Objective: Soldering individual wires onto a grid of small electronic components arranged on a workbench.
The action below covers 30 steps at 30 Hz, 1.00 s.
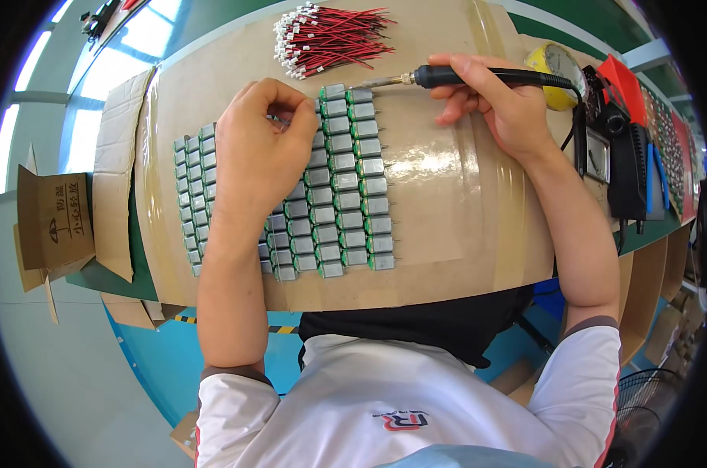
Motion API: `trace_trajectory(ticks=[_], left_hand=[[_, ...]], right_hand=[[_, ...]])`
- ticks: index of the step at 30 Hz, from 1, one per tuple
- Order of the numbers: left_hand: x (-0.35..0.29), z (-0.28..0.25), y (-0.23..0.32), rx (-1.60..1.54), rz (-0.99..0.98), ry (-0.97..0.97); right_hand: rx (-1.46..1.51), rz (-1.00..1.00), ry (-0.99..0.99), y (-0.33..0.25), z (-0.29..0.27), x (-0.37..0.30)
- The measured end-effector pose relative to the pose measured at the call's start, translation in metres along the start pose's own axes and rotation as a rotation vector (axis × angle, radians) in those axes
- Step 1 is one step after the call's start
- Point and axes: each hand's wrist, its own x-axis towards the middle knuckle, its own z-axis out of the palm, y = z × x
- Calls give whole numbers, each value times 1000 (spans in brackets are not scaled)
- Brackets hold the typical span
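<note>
My right hand [490,97] grips a soldering iron [455,76] by its black handle. The iron's metal tip points left and lies at the far end of a block of small grey motors [344,162] with green circuit boards, set in tight rows. Over the middle of these rows is my left hand [266,140], its thumb and fingers pinched together near the iron's tip. Whatever that pinch holds is too thin and hidden to name. My left hand and forearm cover part of the rows.
Beyond the motors lies a bundle of red and black wires [334,39] with white connectors. Brown cardboard [439,273] covers the table. At the right stand a yellow round container [558,74], a red bin [625,87] and a black device [626,168]. An open carton [55,218] is at the left.
</note>
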Motion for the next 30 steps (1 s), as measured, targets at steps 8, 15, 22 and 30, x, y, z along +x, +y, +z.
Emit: trace_trajectory(ticks=[8,15,22,30], left_hand=[[1,1,1,14,9,-1],[1,0,1,28,21,-4],[0,0,0,22,13,-8],[1,1,-1,33,37,-5]], right_hand=[[7,-14,-10,4,-2,1],[27,-15,-22,4,-2,1],[13,-9,-15,4,-1,1],[-8,-7,-13,4,-1,1]])
